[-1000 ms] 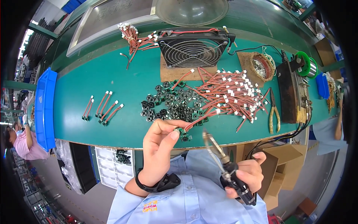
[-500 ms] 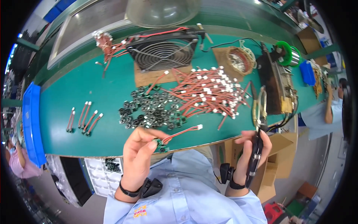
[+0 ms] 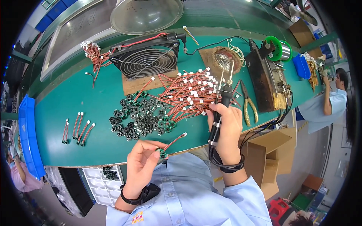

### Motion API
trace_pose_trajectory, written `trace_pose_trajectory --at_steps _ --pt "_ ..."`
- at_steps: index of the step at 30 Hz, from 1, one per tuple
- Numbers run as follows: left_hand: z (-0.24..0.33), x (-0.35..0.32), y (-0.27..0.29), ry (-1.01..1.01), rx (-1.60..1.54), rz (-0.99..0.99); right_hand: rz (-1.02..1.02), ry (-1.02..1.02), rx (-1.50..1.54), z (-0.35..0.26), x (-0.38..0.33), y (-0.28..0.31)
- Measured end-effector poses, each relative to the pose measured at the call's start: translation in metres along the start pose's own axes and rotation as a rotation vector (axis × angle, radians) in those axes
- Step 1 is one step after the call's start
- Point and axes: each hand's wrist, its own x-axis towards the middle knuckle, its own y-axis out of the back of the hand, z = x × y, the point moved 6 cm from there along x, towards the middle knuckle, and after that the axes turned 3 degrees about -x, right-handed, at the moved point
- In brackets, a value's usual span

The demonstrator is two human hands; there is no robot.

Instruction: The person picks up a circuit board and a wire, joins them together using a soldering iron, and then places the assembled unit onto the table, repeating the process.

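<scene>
My left hand (image 3: 142,160) pinches a small green circuit board (image 3: 162,153) at the table's front edge. A red and black wire lead (image 3: 173,142) with a white plug runs from that board up to the right. My right hand (image 3: 228,130) is wrapped around the black handle of a soldering iron (image 3: 226,94), whose metal tip points away from me over the right end of a pile of red and black wire leads (image 3: 188,92). Left of the wires lies a heap of small dark and green boards (image 3: 145,116). Several boards with leads attached (image 3: 78,130) rest farther left.
Behind the piles stands a black fan (image 3: 147,56) with a wire grille. Pliers (image 3: 247,103) lie right of the iron, near a dark metal block (image 3: 266,83) and a green solder spool (image 3: 281,49). A round dish (image 3: 226,60) sits behind; a blue tray (image 3: 30,135) borders the left.
My right hand has carried the soldering iron leftward from beside the pliers to the wire pile. My left hand still holds the board, and the view has shifted slightly.
</scene>
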Motion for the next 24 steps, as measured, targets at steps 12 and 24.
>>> trace_pose_trajectory --at_steps 12,24 --pt "0.0 0.001 0.007 -0.174 0.587 0.161 0.242 -0.129 0.396 0.015 -0.007 -0.007" --pt "0.033 -0.004 -0.009 -0.564 1.192 0.281 -0.154 -0.243 0.931 -0.03 -0.019 0.002"
